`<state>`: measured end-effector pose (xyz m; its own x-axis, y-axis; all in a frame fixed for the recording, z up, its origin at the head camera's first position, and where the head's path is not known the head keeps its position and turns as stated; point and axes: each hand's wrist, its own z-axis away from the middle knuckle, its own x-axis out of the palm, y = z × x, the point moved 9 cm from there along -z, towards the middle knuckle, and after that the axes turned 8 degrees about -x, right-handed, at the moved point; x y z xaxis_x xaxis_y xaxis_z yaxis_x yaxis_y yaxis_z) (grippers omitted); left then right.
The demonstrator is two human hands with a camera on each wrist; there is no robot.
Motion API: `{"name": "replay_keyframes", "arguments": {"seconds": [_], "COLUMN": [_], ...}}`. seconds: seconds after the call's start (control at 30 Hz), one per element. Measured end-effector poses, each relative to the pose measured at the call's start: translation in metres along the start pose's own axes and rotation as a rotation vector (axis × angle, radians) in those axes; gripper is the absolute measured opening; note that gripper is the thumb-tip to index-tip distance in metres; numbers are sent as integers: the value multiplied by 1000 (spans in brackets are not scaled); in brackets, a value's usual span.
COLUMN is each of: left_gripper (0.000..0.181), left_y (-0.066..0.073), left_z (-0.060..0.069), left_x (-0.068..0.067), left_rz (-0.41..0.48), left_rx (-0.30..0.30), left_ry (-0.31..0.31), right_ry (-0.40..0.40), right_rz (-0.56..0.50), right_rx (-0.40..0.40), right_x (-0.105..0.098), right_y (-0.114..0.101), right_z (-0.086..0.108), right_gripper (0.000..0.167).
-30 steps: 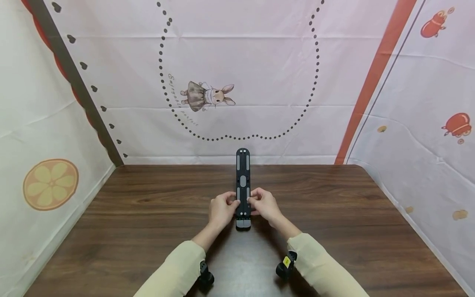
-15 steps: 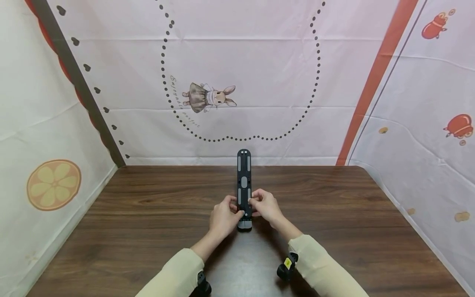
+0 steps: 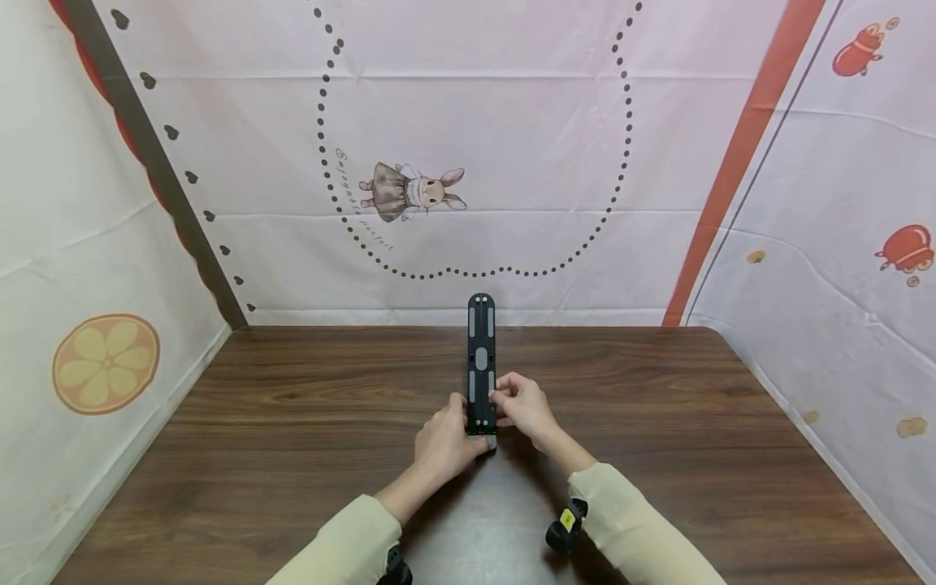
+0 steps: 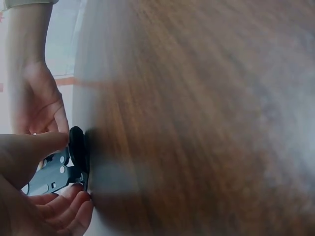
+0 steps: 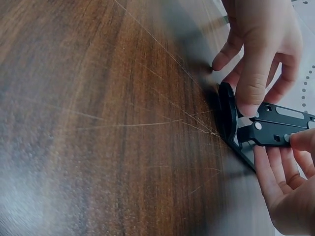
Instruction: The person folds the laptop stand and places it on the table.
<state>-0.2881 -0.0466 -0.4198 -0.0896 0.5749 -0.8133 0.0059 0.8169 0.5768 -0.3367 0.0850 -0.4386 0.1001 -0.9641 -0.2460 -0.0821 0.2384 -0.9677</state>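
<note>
A narrow black folding stand (image 3: 481,366) with grey pads slants up from the table, its short foot lip toward the person. The left hand (image 3: 443,443) is at its lower left, thumb laid on the lip and fingers curled behind the edge. On the right side, the right hand (image 3: 523,408) pinches the stand's edge between thumb and fingers. In the right wrist view the left thumb presses near the hinge by the lip (image 5: 227,113), above the right hand (image 5: 290,196). The left wrist view shows the stand's hinge end (image 4: 61,169) between both hands.
The brown wooden table (image 3: 329,374) extends around the hands. Behind it and at both sides hangs a printed white cloth (image 3: 548,162). Black wrist cameras (image 3: 561,532) are strapped near both cream sleeves (image 3: 636,520).
The left hand has slid down the stand toward the person, its thumb going from the lower panel to the foot lip. The right hand keeps its grip, and the stand has hardly moved.
</note>
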Motion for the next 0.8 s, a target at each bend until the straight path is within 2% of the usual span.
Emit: {"name": "replay_keyframes", "arguments": {"seconds": [0.2,0.43,0.8], "left_gripper": [65,70,69], "left_y": [1,3,2], "left_z": [0,0,-2], "left_x": [5,8,9], "left_rz": [-47,-111,-117], "left_rx": [-20,-19,-13], "left_ry": [-20,-7,-11], "right_ry": [-7,-11,-5], "right_rz": [-1,-9,3], "right_rx": [-1,9,8], "right_x": [0,0,1], "right_y": [1,1,-1], "right_z": [1,2,1], "right_gripper": [10,10,9]}}
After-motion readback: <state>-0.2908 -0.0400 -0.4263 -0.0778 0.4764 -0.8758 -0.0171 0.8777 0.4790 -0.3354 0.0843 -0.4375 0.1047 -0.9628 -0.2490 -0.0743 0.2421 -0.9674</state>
